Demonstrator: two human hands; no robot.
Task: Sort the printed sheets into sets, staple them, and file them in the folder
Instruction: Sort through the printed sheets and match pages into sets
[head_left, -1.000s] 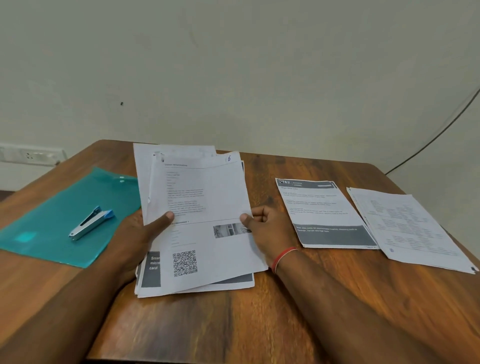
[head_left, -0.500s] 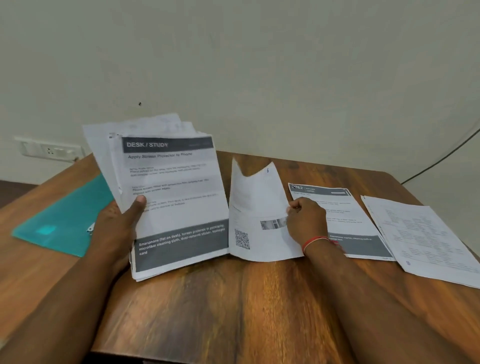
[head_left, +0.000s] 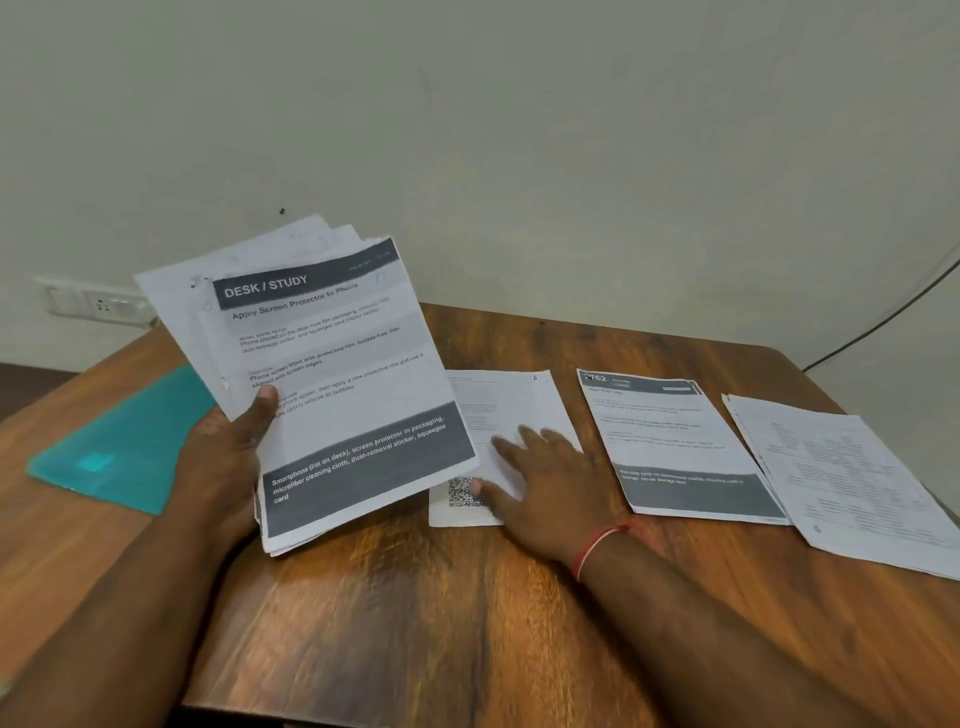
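Wooden table (head_left: 467, 623), left hand (head_left: 223, 457) gripping paper stack (head_left: 332, 384), right hand (head_left: 550, 483) flat on single sheet (head_left: 498, 410)

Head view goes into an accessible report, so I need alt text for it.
A person's left hand holds a fanned stack of printed sheets above a wooden table, while the right hand rests flat on a QR-code sheet. A grey-banded sheet and a tabulated pile lie further right, a teal folder far left.
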